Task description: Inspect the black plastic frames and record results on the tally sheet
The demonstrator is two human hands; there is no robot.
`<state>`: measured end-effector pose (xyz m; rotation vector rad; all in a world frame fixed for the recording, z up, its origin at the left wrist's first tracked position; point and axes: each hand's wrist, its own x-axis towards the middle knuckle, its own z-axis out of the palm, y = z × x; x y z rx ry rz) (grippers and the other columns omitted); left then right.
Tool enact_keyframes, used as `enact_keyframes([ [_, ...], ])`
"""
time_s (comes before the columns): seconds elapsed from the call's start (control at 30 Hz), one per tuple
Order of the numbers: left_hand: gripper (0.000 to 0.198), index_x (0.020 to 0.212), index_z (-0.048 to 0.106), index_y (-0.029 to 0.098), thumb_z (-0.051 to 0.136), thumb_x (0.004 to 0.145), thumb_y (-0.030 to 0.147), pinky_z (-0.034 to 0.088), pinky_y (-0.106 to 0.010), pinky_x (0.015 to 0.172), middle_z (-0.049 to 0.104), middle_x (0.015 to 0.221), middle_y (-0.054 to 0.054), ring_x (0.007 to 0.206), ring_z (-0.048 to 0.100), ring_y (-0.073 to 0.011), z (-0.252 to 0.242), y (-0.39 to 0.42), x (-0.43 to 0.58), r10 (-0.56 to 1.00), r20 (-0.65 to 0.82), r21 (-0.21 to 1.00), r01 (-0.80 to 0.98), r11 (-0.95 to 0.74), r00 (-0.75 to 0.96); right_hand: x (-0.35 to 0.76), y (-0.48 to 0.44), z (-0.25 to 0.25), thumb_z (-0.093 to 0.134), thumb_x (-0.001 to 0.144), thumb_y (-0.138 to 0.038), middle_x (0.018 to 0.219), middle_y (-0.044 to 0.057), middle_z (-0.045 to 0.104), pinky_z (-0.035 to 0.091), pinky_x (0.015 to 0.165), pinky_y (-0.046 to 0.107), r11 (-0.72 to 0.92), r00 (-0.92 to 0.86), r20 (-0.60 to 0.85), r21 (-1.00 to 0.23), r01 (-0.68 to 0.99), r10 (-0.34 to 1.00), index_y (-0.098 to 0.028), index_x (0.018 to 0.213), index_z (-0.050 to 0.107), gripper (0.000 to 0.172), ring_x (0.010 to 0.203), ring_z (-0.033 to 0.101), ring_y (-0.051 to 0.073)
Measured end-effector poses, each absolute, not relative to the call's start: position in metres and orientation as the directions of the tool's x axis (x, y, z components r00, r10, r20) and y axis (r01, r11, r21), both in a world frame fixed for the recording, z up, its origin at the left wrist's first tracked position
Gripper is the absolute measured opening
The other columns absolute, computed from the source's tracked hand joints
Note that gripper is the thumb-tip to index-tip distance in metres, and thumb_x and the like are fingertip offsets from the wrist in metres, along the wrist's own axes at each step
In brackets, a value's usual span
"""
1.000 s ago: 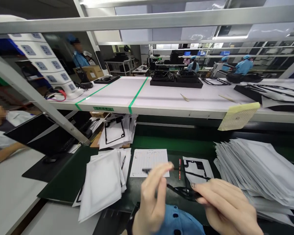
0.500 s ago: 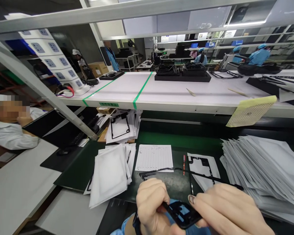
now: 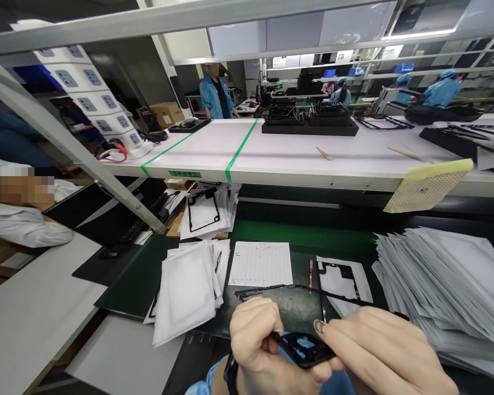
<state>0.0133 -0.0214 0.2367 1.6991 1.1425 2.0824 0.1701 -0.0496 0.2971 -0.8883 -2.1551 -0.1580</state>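
1. So the dark green counter (image 3: pixel 132 291) is stretching across the lower view, carrying pretty much all the stuff here.
2. A big, fanned stack of white sleeves (image 3: pixel 448 291) is sitting on the right, and a smaller white pile (image 3: pixel 187 296) is lying over on the left.
3. The black frame (image 3: pixel 318 352) is hanging above the counter, right in front of the person. Its longest visible rail is running left to right, the right end dipping a bit lower. The wider part with cutouts is pointing back toward the person, kinda tilted. Can't tell the full long axis, since the hands are covering the sides.
4. A printed sheet (image 3: pixel 260 263) is lying flat just beyond that rail.
5. The right hand (image 3: pixel 387 351) is pinching the wider part with its fingertips.
6. The left hand (image 3: pixel 253 334) is curling closed around its other side.
7. A red pen (image 3: pixel 311 274) is lying right of the sheet, pointing away from the person.
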Motion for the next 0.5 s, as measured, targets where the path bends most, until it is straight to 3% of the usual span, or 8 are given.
enact_keyframes([
  [0.17,0.070,0.059,0.029,0.021,0.061,0.096,0.071,0.018,-0.025,0.041,0.021,0.048,0.009,0.039,0.021,-0.0072,0.242,-0.010,-0.002,0.656,0.690,0.701,0.056,-0.711,-0.306,0.189,-0.029,0.298,0.055,0.109,-0.015,0.080,0.005,0.079,0.066,0.070,0.025,0.755,-0.374,0.821,-0.103,0.647,0.432,-0.018,0.099,0.070,0.018,0.070,0.077,0.017],
  [0.23,0.072,0.057,0.027,0.020,0.060,0.097,0.070,0.016,-0.025,0.040,0.018,0.047,0.009,0.038,0.020,-0.0063,0.246,-0.006,-0.011,0.687,0.655,0.714,-0.041,-0.699,-0.314,0.194,-0.022,0.297,0.060,0.104,-0.011,0.077,0.005,0.078,0.067,0.065,0.025,0.797,-0.289,0.859,-0.201,0.569,0.422,-0.018,0.098,0.072,0.015,0.067,0.077,0.018],
  [0.37,0.077,0.055,0.023,0.018,0.059,0.095,0.074,0.015,-0.025,0.039,0.017,0.042,0.009,0.034,0.017,-0.0049,0.259,-0.002,-0.014,0.726,0.607,0.725,-0.148,-0.672,-0.324,0.194,-0.021,0.282,0.063,0.104,-0.016,0.076,0.003,0.078,0.065,0.055,0.025,0.859,-0.153,0.857,-0.449,0.245,0.491,-0.021,0.108,0.077,0.015,0.059,0.074,0.017],
  [0.5,0.082,0.053,0.020,0.018,0.060,0.090,0.080,0.014,-0.026,0.037,0.015,0.040,0.009,0.033,0.014,-0.0045,0.265,-0.003,-0.010,0.753,0.575,0.724,-0.230,-0.651,-0.321,0.190,-0.025,0.263,0.063,0.104,-0.013,0.090,0.004,0.082,0.067,0.059,0.027,0.849,-0.117,0.846,-0.498,0.178,0.520,-0.028,0.134,0.073,0.035,0.067,0.078,0.018],
])
